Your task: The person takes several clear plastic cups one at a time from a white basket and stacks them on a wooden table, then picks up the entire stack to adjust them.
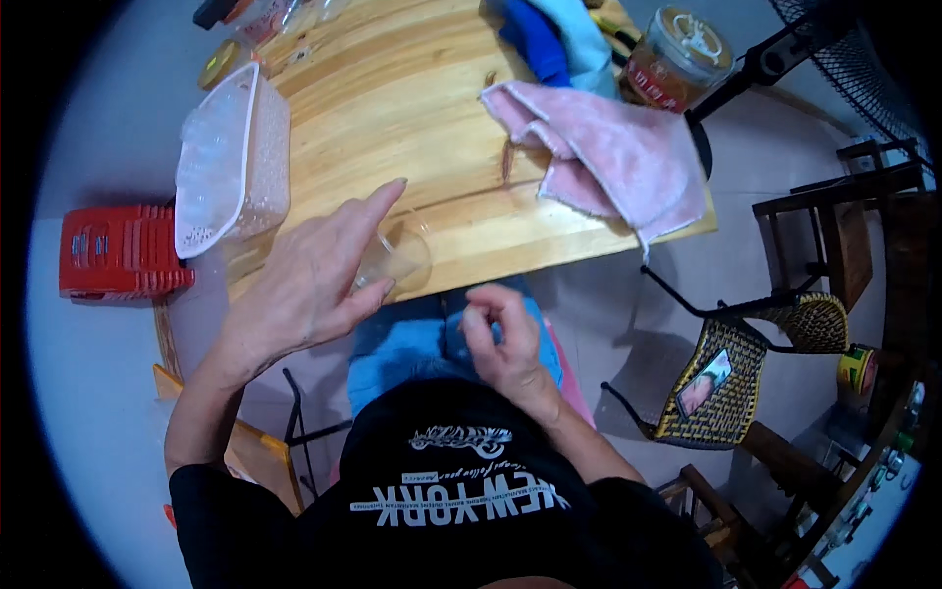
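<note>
My left hand (313, 276) is over the near left edge of the wooden table (383, 110), thumb and fingers spread apart. Between its thumb and index finger a clear plastic cup or lid (408, 258) shows on the tabletop, partly hidden by the hand; whether they press on it I cannot tell. My right hand (508, 339) is above my lap, just off the table's edge. Its fingers are curled in, and the thumb meets the index finger in a loose ring with nothing visible in it. Left of the cup stands a white plastic basket (268, 154) with clear plastic pieces (217, 158) inside.
A pink cloth (611, 154) overhangs the table's right corner. Behind it are blue cloths (544, 44) and a lidded plastic jar (673, 59). A fan stand (758, 62) rises at right. A phone (703, 383) rests on a woven chair (725, 412). A red plastic stool (121, 250) is at left.
</note>
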### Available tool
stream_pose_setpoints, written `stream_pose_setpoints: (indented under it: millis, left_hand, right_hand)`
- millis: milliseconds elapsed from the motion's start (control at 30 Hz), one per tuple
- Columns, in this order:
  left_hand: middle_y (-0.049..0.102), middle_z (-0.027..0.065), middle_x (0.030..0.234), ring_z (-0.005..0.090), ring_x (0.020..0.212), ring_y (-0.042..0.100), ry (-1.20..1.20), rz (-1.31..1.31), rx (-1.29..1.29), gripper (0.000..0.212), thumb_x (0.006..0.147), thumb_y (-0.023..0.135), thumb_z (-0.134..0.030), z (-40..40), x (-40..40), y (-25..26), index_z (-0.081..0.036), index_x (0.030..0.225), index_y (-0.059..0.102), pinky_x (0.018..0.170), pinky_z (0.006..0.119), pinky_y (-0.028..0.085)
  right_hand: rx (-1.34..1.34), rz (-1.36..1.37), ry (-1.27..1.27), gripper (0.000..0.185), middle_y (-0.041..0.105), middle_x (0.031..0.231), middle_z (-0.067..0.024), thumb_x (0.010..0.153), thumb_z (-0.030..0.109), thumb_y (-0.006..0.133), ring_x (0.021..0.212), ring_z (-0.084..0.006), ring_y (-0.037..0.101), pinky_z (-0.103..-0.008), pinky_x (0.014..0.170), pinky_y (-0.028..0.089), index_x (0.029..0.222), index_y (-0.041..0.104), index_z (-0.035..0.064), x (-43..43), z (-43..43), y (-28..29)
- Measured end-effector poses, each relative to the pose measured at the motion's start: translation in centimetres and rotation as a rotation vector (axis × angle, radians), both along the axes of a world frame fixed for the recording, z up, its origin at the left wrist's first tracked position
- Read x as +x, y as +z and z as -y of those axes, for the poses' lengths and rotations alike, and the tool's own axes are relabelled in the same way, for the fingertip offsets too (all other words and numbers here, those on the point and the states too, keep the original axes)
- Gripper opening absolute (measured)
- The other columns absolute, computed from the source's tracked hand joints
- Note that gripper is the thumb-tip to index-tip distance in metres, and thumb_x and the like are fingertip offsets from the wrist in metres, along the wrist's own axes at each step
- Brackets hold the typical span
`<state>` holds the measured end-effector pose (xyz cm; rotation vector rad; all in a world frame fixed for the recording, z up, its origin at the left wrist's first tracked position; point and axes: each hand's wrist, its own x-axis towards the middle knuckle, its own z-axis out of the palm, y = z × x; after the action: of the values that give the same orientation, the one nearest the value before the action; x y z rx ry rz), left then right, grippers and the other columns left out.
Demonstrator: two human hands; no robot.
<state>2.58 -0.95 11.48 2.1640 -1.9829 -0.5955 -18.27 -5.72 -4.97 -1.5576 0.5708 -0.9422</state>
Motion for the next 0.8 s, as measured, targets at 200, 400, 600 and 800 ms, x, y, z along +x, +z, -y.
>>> stream_pose_setpoints:
  millis: [200, 400, 600, 800]
  left_hand:
    - [0.056, 0.0231, 0.127, 0.04, 0.112, 0.056, -0.029, 0.061, 0.053, 0.085, 0.08, 0.07, -0.02, -1.9, -0.5, -2.0, -0.011, 0.152, 0.026, 0.096, 0.046, 0.046]
    - [0.056, 0.0205, 0.127, 0.0367, 0.112, 0.058, -0.069, 0.057, 0.0, 0.083, 0.081, 0.071, -0.023, -2.2, -0.5, -3.3, -0.012, 0.152, 0.028, 0.096, 0.046, 0.047]
    - [0.058, 0.0177, 0.126, 0.0324, 0.114, 0.058, -0.031, -0.071, -0.084, 0.089, 0.079, 0.076, -0.025, -2.1, -1.2, -4.8, -0.013, 0.152, 0.028, 0.101, 0.045, 0.046]
    - [0.058, 0.0147, 0.128, 0.0265, 0.121, 0.054, 0.117, -0.332, -0.141, 0.09, 0.077, 0.08, -0.026, -3.0, -1.0, -7.3, -0.01, 0.151, 0.03, 0.106, 0.041, 0.043]
  right_hand:
    - [-0.046, 0.021, 0.077, 0.047, 0.058, 0.073, -0.0037, 0.089, 0.003, 0.065, 0.058, -0.0101, 0.052, -0.0238, 0.053, 0.044, 0.131, 0.046, -0.0033, 0.1, 0.7, 0.1]
    - [-0.089, -0.06, 0.206, 0.052, 0.058, 0.073, -0.005, 0.084, 0.003, 0.07, 0.057, -0.0121, 0.053, -0.0248, 0.053, 0.045, 0.132, 0.049, -0.0028, 0.5, 0.0, 0.9]
    - [-0.02, -0.05, 0.159, 0.039, 0.059, 0.073, -0.0075, 0.083, 0.001, 0.07, 0.058, -0.015, 0.056, -0.0272, 0.054, 0.046, 0.12, 0.057, -0.0027, 0.5, 0.2, 1.3]
    - [-0.158, 0.045, 0.056, 0.018, 0.059, 0.071, -0.0121, 0.083, -0.006, 0.066, 0.056, -0.0219, 0.057, -0.0332, 0.051, 0.044, 0.101, 0.064, -0.002, 0.5, 0.6, 1.1]
